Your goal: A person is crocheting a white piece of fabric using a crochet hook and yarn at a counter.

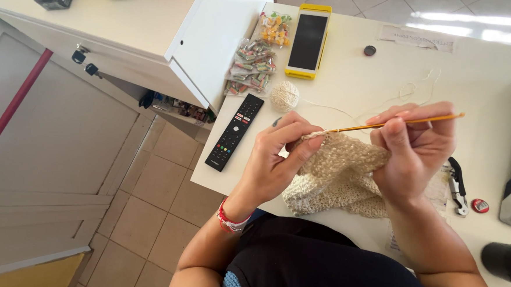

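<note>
A cream crocheted piece (339,174) hangs over the near edge of a white table (485,85). My left hand (279,157) pinches its top edge between thumb and fingers. My right hand (413,147) grips a thin yellow crochet hook (435,118) that lies level, its tip at the fabric's edge beside my left fingers. Cream yarn (381,105) runs from the work across the table to a small yarn ball (284,96). A red and white string bracelet sits on my left wrist.
A black remote (234,132) lies left of my hands. Behind it are bags of small sweets (254,65) and a phone in a yellow case (308,40). A nail clipper (458,188), a red cap (479,205) and a white cabinet (145,33) are nearby.
</note>
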